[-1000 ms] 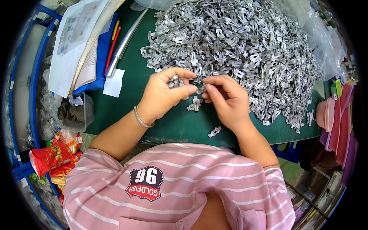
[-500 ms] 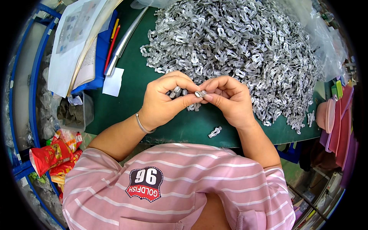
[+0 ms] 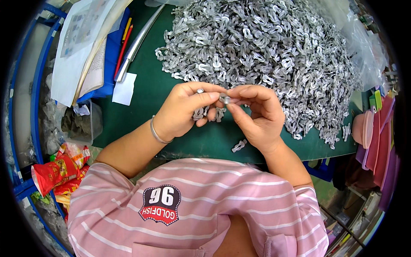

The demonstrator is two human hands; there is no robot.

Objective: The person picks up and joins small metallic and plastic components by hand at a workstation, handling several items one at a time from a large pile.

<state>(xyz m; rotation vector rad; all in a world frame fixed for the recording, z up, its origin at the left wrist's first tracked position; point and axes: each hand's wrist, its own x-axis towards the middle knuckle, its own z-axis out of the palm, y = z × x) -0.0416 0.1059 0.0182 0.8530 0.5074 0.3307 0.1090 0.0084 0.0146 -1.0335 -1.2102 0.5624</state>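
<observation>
A small silver metal looped piece (image 3: 224, 99) is pinched between my two hands, at the front edge of a big heap of similar pieces (image 3: 261, 47). My right hand (image 3: 260, 113) grips it between thumb and fingertips. The thumb and forefinger of my left hand (image 3: 182, 105) meet its other side. Several more metal pieces (image 3: 199, 114) show at the curled fingers of my left hand, and one end pokes out above its thumb. A single loose piece (image 3: 239, 146) lies on the green table below my right wrist.
On the left are a polished metal bar (image 3: 139, 45), red and yellow pens (image 3: 123, 47), a blue tray (image 3: 113, 60) with papers, and a white slip (image 3: 124, 89). A plastic tub (image 3: 90, 124) stands beside the table. Clear plastic sheeting (image 3: 364, 51) lies behind the heap.
My left thumb has shifted up against the forefinger, and its lower fingers now show below. The pinched piece has turned and moved slightly. My right fingers have straightened a little.
</observation>
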